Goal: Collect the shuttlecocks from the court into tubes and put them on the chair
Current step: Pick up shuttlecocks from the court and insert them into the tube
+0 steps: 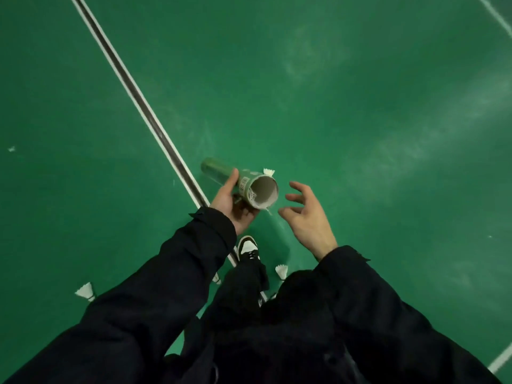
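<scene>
While the person stood on the green floor (332, 106) beside a white line (144, 112), the left hand (231, 205) held the tube (243, 184) near its open end, thumb over the top and fingers curled beneath. The tube lay tilted, its mouth turned up toward the camera and its closed end pointing away. Only pale wall showed inside it; whether any shuttlecocks sat deeper could not be told. The right hand (307, 214) hovered just beside the mouth, fingers spread and loosely bent, holding nothing.

Shuttlecocks lay scattered on the floor. One (269, 171) showed just past the tube's rim, one (282, 270) lay near the shoe (248, 249), one (86, 291) lay off by the left sleeve, and a small one (216, 279) peeked out beside the trouser leg. A pale speck (11, 148) far left was too small to name. No chair was in view.

The tube looked like light cardboard, stiff enough for a one-handed grip round the middle or near the mouth, though a hard squeeze would likely dent it. The shuttlecocks were probably very light, with brittle feather skirts that would crush or bend if pinched. Each seemed best lifted by the rounded base, or cupped loosely round the skirt, then dropped base-first into the tube so that the feathers nested. Much of the collecting seemed yet to be done.
</scene>
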